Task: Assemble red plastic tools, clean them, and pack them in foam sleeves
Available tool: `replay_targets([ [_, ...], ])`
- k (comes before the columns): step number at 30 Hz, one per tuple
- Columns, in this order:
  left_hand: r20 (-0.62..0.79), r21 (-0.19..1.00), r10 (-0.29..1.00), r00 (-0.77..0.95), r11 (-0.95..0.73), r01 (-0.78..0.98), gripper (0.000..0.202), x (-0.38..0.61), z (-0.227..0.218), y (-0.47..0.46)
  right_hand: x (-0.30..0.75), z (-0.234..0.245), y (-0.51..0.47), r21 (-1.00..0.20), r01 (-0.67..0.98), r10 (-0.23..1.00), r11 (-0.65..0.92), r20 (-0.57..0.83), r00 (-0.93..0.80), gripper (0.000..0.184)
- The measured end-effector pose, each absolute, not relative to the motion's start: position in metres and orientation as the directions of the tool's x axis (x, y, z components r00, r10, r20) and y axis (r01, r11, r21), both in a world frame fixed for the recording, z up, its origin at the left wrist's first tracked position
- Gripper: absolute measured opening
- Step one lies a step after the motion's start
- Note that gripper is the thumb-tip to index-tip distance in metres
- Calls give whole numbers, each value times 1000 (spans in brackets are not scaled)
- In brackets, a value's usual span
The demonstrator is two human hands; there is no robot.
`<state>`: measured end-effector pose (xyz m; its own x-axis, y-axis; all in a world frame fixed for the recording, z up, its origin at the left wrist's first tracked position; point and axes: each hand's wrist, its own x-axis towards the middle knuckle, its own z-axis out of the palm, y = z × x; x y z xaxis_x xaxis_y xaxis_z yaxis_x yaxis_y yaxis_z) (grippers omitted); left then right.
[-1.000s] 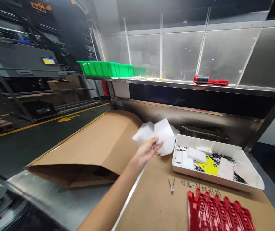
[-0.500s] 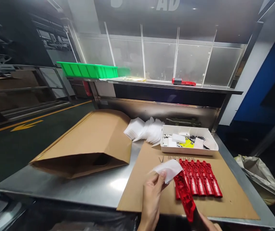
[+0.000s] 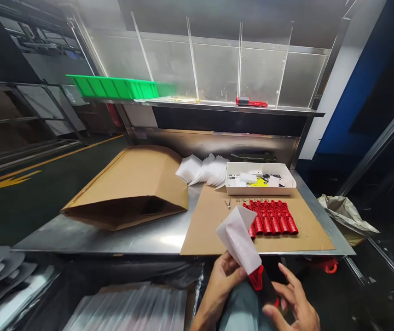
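My left hand (image 3: pixel 223 280) grips a folded white paper sleeve (image 3: pixel 236 239) near the table's front edge. A red plastic strip (image 3: pixel 256 278) comes out of the sleeve's lower end, and its far part lies in shadow. My right hand (image 3: pixel 295 299) is just beyond that end, with its fingers spread and the strip's tip between thumb and fingers. Several more red strips (image 3: pixel 269 219) lie side by side on a brown cardboard sheet (image 3: pixel 211 225). Behind them stands a white tray (image 3: pixel 259 189) of small parts, next to a stack of white sleeves (image 3: pixel 200 170).
A large kraft paper bag (image 3: pixel 124 188) lies on the steel table (image 3: pixel 162 241) to the left. Small snips (image 3: pixel 228 203) rest on the cardboard. A green bin (image 3: pixel 112 87) and a red tool (image 3: pixel 251 102) sit on the shelf above. Clear plastic sheets (image 3: pixel 131 308) lie below the table.
My view has swung right and back from the table. The white sleeve now covers the red strip's end, and my right hand has opened. One strip has left the cardboard.
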<state>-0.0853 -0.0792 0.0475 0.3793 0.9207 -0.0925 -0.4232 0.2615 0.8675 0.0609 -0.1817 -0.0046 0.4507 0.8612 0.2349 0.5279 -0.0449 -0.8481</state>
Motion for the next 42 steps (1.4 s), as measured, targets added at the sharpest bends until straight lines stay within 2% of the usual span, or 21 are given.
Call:
replay_targets([
  [6,-174,868,872,457,355,-348,67,-97,32,-112,62,1,-195,-923,385,915,-25,134,381,83],
  [10,-244,791,886,395,418,-447,68,-109,24,-124,62,3,-203,-927,374,930,-4,133,341,75],
  [14,-366,599,863,348,505,-622,55,-101,18,-134,63,14,-205,-904,426,939,-20,130,319,73],
  [18,-529,351,751,396,618,-703,13,-83,12,-147,75,33,-203,-831,552,977,-73,50,206,59],
  [21,-596,173,656,464,668,-723,25,-77,7,-158,83,47,-198,-727,679,984,-98,31,175,44],
  [25,-593,-5,576,563,696,-718,36,-78,0,-171,81,58,-192,-582,813,996,-10,70,62,33],
  [29,-524,-123,549,651,708,-696,28,-81,-7,-181,75,58,-189,-517,855,999,30,38,-12,29],
  [30,-502,-145,542,674,715,-684,29,-82,-9,-183,74,57,-189,-509,860,999,42,26,-33,29],
  [34,-427,-200,506,749,755,-624,56,-85,-12,-188,70,55,-189,-510,854,993,100,-1,-117,31],
  [37,-413,-205,494,765,768,-607,58,-84,-14,-191,69,57,-188,-550,828,991,109,-5,-133,32],
  [39,-427,-177,501,753,770,-613,56,-83,-19,-193,73,57,-189,-620,783,994,62,-29,-102,35],
  [42,-475,-71,561,678,744,-665,47,-78,-30,-199,83,47,-193,-754,649,990,-99,-139,-10,39],
])
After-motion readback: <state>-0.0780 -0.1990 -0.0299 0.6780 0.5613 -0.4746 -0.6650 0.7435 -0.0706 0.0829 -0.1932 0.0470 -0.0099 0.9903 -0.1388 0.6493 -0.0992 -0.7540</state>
